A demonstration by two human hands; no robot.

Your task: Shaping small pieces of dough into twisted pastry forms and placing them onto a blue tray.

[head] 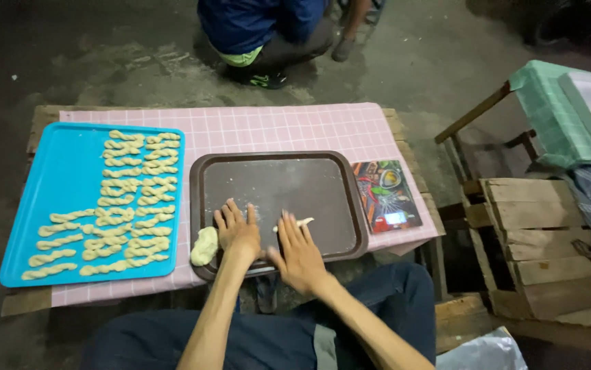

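My left hand [236, 229] and my right hand [298, 250] lie flat, fingers spread, on the near part of a dark brown tray [275, 181]. A thin strip of pale dough [298, 223] runs under the fingertips of my right hand and pokes out to its right. Just left of my left hand, a lump of dough [204, 247] rests on the brown tray's near left rim. A blue tray [62, 171] to the left carries several twisted dough pieces [131, 199] in rows.
Both trays rest on a low table with a pink checked cloth [282, 127]. A small colourful scale [386, 195] lies right of the brown tray. A person in blue [261, 27] crouches beyond the table. Wooden crates [542, 247] stand at the right.
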